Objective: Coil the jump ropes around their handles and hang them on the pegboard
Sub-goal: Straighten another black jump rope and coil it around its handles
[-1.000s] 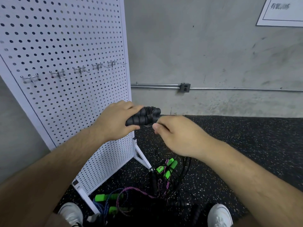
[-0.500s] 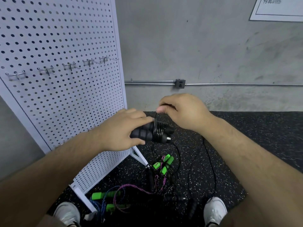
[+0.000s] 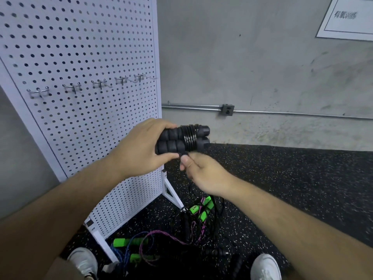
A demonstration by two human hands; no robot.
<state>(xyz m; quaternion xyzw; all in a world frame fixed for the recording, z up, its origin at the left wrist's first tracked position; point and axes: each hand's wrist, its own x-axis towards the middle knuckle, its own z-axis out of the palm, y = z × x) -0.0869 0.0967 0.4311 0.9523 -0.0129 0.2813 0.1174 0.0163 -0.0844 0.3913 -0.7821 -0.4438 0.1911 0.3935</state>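
My left hand (image 3: 141,150) grips two black foam handles (image 3: 173,140) of a jump rope, held side by side and pointing right. Several turns of thin black rope (image 3: 189,136) are wound around both handles near their right ends. Just below the handles, my right hand (image 3: 203,174) pinches the loose black rope, which trails down toward the floor. The white pegboard (image 3: 80,57) stands to the left, with a row of bare metal hooks (image 3: 74,87) across it.
On the speckled black floor lies a tangle of other jump ropes with green handles (image 3: 201,209), (image 3: 125,242) and a black-handled one (image 3: 216,252). My white shoes (image 3: 264,267) frame the pile. The pegboard's white foot (image 3: 171,193) juts out. A grey concrete wall with a conduit (image 3: 282,113) is behind.
My right hand swung from above the handles to below them, carrying the rope around for another turn. The left hand lifted the handles a little higher.
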